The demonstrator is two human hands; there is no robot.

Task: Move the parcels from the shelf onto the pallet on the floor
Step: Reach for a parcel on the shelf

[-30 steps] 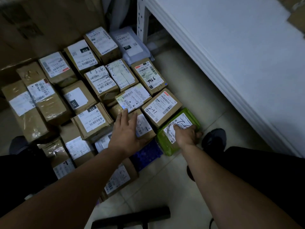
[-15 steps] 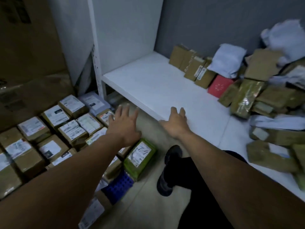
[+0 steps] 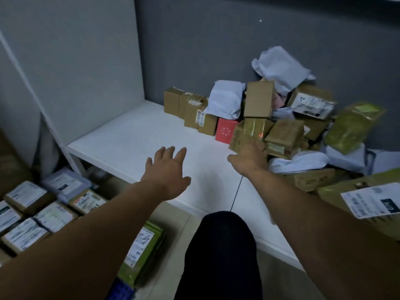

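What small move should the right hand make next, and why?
Probably close the right hand on the nearest tape-wrapped brown cardboard parcel: its fingers are at that parcel, neither hand holds anything, and the open left hand only hovers over the flat white shelf.

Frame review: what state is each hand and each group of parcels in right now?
Left hand: open, fingers spread, over the bare shelf, holding nothing.
Right hand: at the parcel heap, blurred; grip unclear.
Parcel heap: jumbled on the shelf, tilted every way.
Red box: upright beside the heap.
Floor parcels: flat in rows, labels up.
Green parcel: flat on floor, label up.
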